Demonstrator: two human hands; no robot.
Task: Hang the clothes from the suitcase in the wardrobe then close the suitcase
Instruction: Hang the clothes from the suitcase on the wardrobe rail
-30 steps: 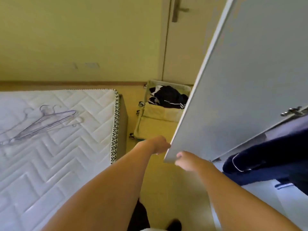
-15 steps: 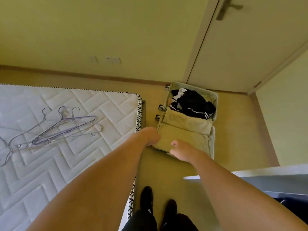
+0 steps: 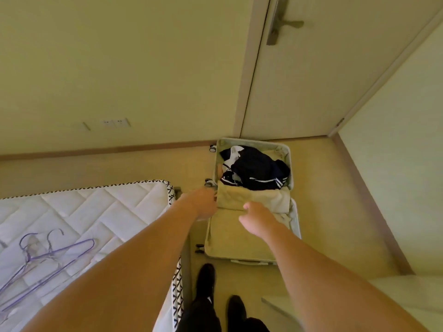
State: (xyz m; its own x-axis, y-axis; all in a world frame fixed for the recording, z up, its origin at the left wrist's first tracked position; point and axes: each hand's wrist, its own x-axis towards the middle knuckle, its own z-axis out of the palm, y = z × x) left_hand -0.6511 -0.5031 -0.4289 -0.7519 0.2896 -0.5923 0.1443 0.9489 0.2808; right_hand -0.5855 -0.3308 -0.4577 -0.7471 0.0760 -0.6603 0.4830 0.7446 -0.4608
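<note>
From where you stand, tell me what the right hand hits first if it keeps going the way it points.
Most likely the folded beige fabric across the middle of the open suitcase, just ahead of the right hand. Beyond it lies the dark clothing. Depth is unclear from a single view, so the hand may be well above it.

A white quilted mattress (image 3: 79, 212) with a black-and-white patterned edge band is seen at eight o'clock, resting on a dark bed base (image 3: 185, 255). A closed pale door (image 3: 335, 68) with a grey lever handle (image 3: 279, 22) is set in the wall at one o'clock. Two wall sockets (image 3: 116, 122) are mounted low on the yellowish wall (image 3: 119, 56) at eleven o'clock, above a brown skirting board (image 3: 96, 150). The floor (image 3: 335, 188) is yellowish. Two black shoes (image 3: 206, 279) are seen at six o'clock, beside the bed base.
</note>
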